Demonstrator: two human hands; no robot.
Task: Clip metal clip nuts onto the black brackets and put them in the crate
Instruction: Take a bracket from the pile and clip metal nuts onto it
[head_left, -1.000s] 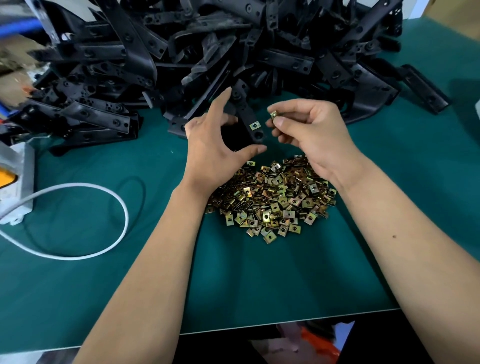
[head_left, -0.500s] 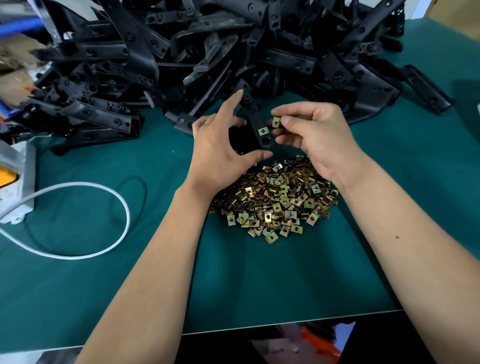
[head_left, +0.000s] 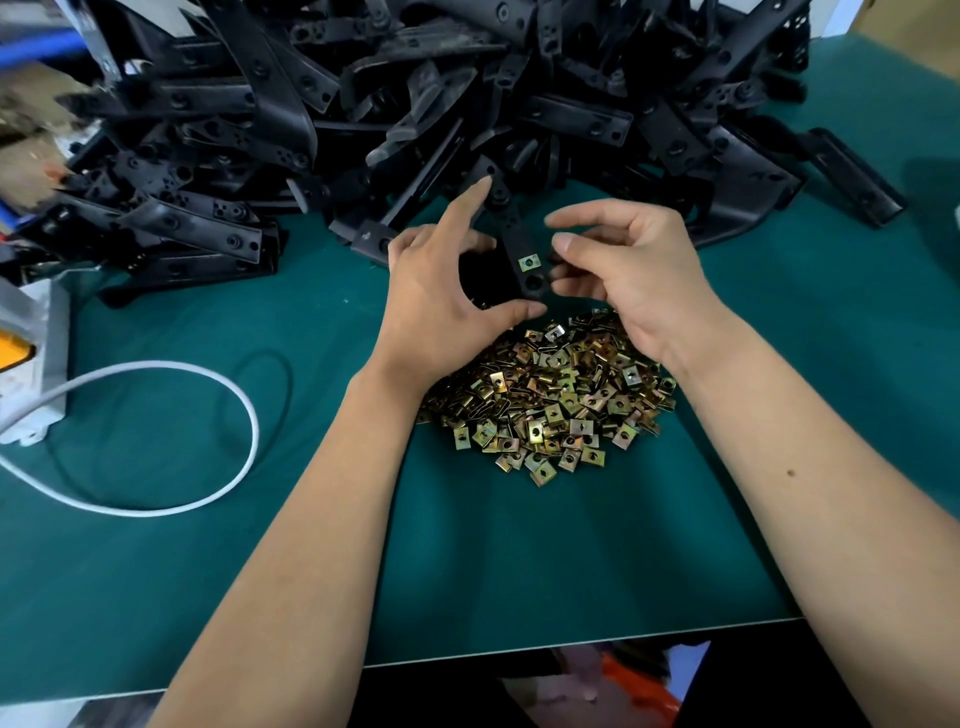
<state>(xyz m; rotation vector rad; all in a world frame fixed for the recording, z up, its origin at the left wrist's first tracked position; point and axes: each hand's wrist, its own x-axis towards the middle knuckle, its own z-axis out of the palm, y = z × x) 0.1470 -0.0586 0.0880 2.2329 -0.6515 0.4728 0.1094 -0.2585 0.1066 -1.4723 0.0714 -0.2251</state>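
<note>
A black bracket (head_left: 514, 244) is held above the table by my left hand (head_left: 441, 291), thumb at its lower end and index finger at its upper end. One metal clip nut (head_left: 529, 263) sits clipped on the bracket above an open hole. My right hand (head_left: 623, 270) is at the bracket's right edge with thumb and fingers curled close together; any clip nut it pinches is hidden. A heap of loose brass-coloured clip nuts (head_left: 550, 400) lies under both wrists. No crate is in view.
A big pile of black brackets (head_left: 415, 104) fills the back of the green table (head_left: 519, 561). A white cable (head_left: 171, 436) loops at the left from a white box (head_left: 31, 364). The table's front edge runs below my forearms.
The clip nut that my right hand pinched near the bracket is no longer visible. Both hands and the bracket have shifted slightly right and toward me.
</note>
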